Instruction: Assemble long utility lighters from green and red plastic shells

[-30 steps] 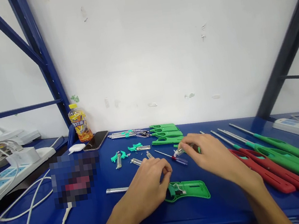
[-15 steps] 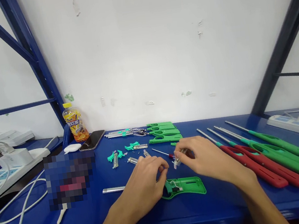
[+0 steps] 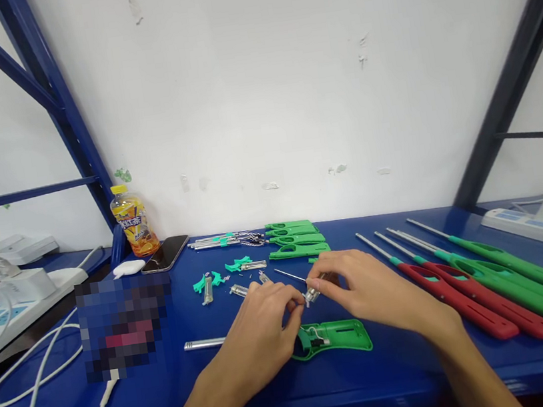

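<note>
My right hand (image 3: 357,279) pinches a small clear lighter fuel tank (image 3: 313,294) with a metal end, tilted above the table. My left hand (image 3: 272,314) has its thumb and forefinger closed right beside the tank's tip; what lies between them is too small to make out. Under the hands is an opened green lighter half-shell (image 3: 345,336) with a dark part and wires inside. Its silver barrel (image 3: 203,344) sticks out to the left, partly hidden by my left hand. A thin screwdriver (image 3: 289,274) lies just behind the hands.
Loose fuel tanks (image 3: 207,289) and teal plastic parts (image 3: 237,264) lie behind my left hand. Green shells (image 3: 298,250) and metal rods (image 3: 224,242) are at the back. Red lighters (image 3: 472,300) and green lighters (image 3: 521,290) lie right. A phone (image 3: 170,253) and bottle (image 3: 133,221) stand left.
My right hand has moved a little left, bringing the fuel tank's tip up to the fingers of my left hand. The left hand has barely moved.
</note>
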A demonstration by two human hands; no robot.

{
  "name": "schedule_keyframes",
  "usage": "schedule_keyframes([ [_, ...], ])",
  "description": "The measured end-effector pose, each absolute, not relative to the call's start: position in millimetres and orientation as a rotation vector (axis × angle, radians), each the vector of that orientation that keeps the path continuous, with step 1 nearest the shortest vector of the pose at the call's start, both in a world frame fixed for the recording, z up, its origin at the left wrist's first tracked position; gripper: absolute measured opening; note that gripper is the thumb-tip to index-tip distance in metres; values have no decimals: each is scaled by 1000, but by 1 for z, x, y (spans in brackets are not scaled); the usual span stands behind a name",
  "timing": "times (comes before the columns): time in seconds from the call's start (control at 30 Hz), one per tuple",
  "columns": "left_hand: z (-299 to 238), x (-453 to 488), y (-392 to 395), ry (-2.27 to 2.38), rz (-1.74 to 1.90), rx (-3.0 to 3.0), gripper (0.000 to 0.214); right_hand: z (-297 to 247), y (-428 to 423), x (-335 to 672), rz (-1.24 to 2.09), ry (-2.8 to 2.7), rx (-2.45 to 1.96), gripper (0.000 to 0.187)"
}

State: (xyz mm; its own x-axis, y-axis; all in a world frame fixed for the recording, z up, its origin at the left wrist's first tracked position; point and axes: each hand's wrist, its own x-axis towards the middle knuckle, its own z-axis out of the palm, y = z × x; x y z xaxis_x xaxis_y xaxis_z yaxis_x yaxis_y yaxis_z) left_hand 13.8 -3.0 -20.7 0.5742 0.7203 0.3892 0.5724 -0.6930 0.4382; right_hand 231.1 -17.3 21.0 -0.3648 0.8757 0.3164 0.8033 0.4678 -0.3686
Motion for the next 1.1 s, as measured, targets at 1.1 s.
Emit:
schedule_keyframes([
  [1.1, -22, 14, 4, 1079, 802, 2497, 13, 20, -15, 234, 209, -2243, -1398, 27],
])
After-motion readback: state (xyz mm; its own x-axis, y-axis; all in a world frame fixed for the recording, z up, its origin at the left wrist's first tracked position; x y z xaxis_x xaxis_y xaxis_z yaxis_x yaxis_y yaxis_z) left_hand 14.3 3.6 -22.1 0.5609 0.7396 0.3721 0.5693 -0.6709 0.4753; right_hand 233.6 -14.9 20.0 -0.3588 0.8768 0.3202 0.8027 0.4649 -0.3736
